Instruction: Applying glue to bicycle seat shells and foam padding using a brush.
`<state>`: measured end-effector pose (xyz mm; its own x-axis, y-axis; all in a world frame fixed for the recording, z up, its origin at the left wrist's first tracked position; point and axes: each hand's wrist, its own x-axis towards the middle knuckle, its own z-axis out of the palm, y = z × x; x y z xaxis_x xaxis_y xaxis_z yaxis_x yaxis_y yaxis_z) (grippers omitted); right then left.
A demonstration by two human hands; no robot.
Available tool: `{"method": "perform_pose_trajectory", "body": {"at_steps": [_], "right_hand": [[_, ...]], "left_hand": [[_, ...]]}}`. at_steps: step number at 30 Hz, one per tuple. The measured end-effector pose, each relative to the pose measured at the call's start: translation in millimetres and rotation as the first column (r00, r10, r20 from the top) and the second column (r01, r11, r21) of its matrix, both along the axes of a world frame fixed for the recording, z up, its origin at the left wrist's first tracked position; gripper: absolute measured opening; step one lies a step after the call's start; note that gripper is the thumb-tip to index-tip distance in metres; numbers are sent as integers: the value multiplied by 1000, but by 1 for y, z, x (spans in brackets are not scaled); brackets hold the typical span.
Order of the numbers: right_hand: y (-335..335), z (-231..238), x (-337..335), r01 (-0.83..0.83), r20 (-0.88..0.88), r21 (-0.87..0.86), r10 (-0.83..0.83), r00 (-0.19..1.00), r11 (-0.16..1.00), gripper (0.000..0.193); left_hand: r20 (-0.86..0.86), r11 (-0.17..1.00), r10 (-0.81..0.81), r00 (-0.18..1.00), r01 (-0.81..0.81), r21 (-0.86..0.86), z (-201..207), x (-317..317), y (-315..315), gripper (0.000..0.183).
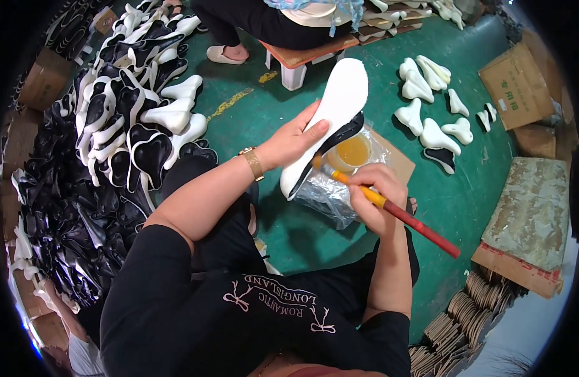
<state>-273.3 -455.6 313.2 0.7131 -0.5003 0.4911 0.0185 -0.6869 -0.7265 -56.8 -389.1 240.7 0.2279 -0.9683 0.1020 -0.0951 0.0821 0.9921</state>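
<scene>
My left hand (296,141) grips a white foam bicycle saddle (346,91), tilted up with its black underside (345,133) facing right. The thumb lies across the white foam. In my right hand (380,195) is a paintbrush (421,230) with a yellow and red handle. Its bristles are at the saddle's dark lower edge; whether they touch it I cannot tell. Just beyond the brush stands a round tub of amber liquid (352,152), on a support wrapped in clear plastic (330,195). The saddle hides part of that support.
A big heap of black and white saddle parts (126,119) fills the left side. Several white saddles (437,135) lie on the green floor at the right. Cardboard boxes (516,88) and stacked brown sheets (462,314) line the right. Ahead, another person sits on a stool (294,76).
</scene>
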Motion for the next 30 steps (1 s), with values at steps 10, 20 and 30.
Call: {"method": "perform_pose_trajectory", "body": {"at_steps": [10, 20, 30], "right_hand": [[-1, -14, -5, 17, -26, 53, -15, 1000, 998, 11], [-22, -25, -20, 124, -50, 148, -118, 992, 981, 7], [-33, -20, -34, 292, 91, 208, -316, 944, 933, 16]], "left_hand": [[102, 990, 77, 992, -88, 109, -2, 0, 9, 72], [111, 996, 24, 994, -33, 79, 33, -4, 25, 73], [19, 982, 164, 986, -161, -95, 34, 18, 21, 113]]}}
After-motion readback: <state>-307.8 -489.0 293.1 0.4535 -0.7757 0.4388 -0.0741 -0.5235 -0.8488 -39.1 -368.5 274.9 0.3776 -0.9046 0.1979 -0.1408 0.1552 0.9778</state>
